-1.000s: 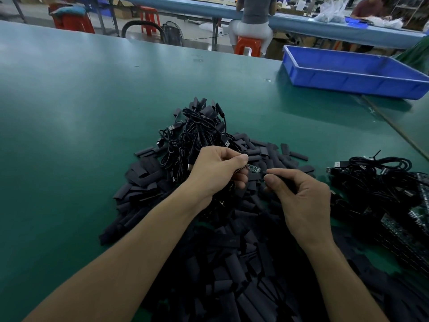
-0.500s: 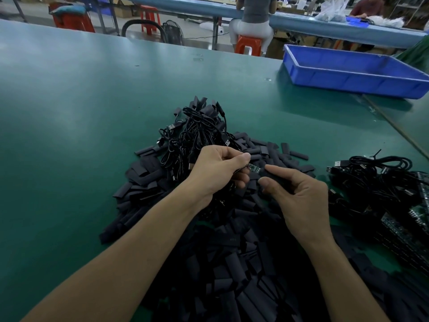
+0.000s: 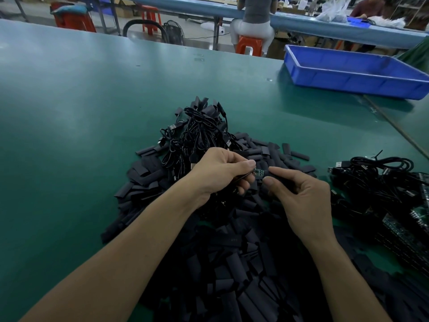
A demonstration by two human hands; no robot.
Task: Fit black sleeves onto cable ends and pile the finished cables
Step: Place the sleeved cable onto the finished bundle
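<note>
We've got L hand (image 3: 222,173) pinching the cable end (image 3: 258,172), small green PCB poking past thumb + index. R hand (image 3: 304,201) pinches a black sleeve (image 3: 277,175) just beside the board, prob nose to nose so the sleeve slides straight on. Both hover over the sleeve pile (image 3: 232,263), matte flattened tube offcuts on the smooth green table (image 3: 81,112); thin round cables are heaped behind (image 3: 197,133) and at R (image 3: 376,182), can't tell which lot is finished.
</note>
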